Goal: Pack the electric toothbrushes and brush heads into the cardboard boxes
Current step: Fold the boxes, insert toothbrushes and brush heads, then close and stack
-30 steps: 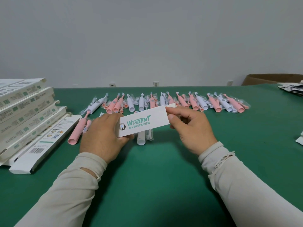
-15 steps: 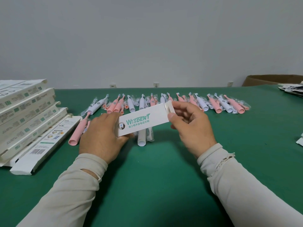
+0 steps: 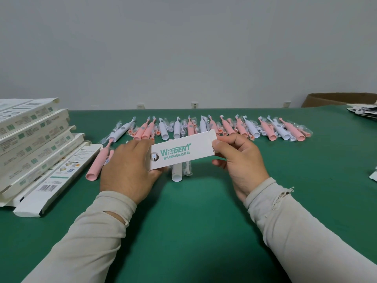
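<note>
A white cardboard box [image 3: 181,153] printed with green "WISDENT" lettering is held above the green table [image 3: 193,211]. My left hand [image 3: 128,168] grips its left end. My right hand [image 3: 237,160] pinches its right end, where a flap stands slightly raised. Under the box lie a white toothbrush handle [image 3: 176,173] and a bagged brush head [image 3: 186,169]. A pink toothbrush [image 3: 99,162] lies to the left of my left hand. A long row of pink and white toothbrushes [image 3: 224,129] in clear bags stretches across the table behind the box.
A stack of white boxes [image 3: 32,137] leans at the left edge, with one barcode-printed box [image 3: 57,180] lying flat beside it. A brown carton [image 3: 336,100] and some papers [image 3: 365,111] sit at the far right. Wall sockets [image 3: 194,104] line the table's back edge.
The box has tilted a little and its right-end flap has come up under my right fingers. Both hands stay at the box's ends.
</note>
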Tool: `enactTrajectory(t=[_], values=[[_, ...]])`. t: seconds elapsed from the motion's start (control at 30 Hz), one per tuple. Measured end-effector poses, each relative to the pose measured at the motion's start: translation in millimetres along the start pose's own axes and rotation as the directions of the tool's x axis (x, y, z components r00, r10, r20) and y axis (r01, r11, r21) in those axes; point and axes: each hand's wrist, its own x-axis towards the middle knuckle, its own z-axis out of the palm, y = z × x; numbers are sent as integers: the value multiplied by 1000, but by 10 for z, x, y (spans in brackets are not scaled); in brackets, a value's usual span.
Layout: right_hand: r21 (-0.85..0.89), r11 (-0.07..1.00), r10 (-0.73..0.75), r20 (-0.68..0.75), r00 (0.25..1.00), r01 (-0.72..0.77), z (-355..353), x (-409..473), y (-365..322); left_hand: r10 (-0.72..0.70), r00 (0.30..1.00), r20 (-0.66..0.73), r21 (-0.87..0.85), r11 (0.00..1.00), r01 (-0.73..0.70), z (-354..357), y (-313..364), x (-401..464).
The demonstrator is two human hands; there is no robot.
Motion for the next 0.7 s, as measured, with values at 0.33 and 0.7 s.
enactTrajectory(t=[0.33,0.7], values=[[0,998,64,-89,994,-64,12,-9,0,32,999,-27,43,999,-31,35,-1,5],[-255,954,-143,76,987,158,61,-35,87,-4,1000,9,14,1000,4,6,8,7]])
